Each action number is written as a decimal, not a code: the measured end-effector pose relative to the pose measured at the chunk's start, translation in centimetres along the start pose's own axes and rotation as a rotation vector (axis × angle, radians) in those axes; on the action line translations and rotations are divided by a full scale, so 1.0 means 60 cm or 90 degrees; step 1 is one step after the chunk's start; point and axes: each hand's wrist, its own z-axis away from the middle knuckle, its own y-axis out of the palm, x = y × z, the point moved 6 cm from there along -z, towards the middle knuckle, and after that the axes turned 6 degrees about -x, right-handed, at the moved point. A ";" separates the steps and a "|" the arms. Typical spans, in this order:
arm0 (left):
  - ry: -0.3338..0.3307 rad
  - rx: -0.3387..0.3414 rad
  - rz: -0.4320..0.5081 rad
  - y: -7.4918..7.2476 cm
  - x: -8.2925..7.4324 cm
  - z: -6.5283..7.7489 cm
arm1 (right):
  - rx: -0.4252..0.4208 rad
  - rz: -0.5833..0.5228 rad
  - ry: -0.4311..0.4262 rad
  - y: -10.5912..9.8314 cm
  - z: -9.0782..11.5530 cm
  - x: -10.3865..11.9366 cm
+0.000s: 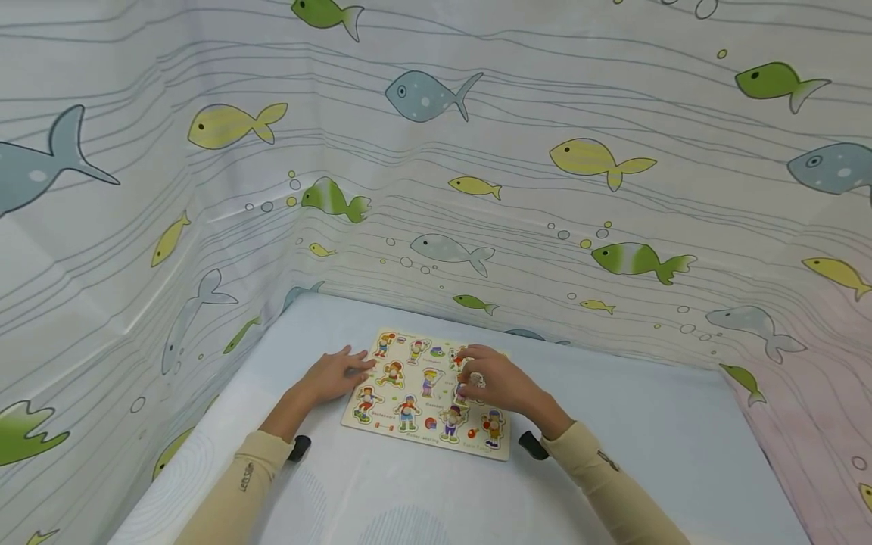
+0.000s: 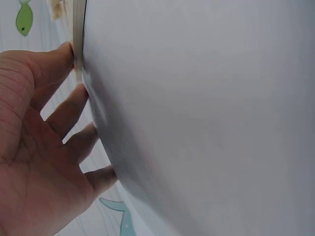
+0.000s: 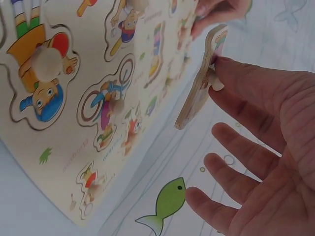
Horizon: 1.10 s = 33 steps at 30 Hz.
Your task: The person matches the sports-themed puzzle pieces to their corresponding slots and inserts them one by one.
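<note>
A wooden knob puzzle board [image 1: 418,409] with cartoon sports figures lies flat on the table. My right hand [image 1: 500,382] is over its right part, pinching a puzzle piece [image 3: 199,88] by the small round knob between thumb and index finger. In the right wrist view that piece is raised off the board, tilted edge-on, while the other three fingers are spread apart. At the board's left edge, my left hand [image 1: 337,375] rests with thumb and fingertips touching the edge and the table beside it. Several knobbed figures, such as a bicycle rider [image 3: 110,103], sit in their slots.
A pale table cover [image 1: 613,454] stretches around the board. Fish-patterned sheeting [image 1: 436,212] rises behind and on both sides. A black device shows at each wrist, one by the left sleeve [image 1: 235,484] and one by the right sleeve [image 1: 606,477].
</note>
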 end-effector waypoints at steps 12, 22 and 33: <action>-0.007 0.003 -0.007 -0.002 -0.002 -0.001 | 0.018 0.007 0.007 0.020 -0.038 0.015; 0.007 0.001 0.007 0.000 -0.006 0.001 | 0.031 0.000 -0.006 0.044 -0.062 0.014; 0.004 0.001 0.003 0.003 0.003 0.000 | 0.056 -0.013 0.015 0.073 -0.087 0.005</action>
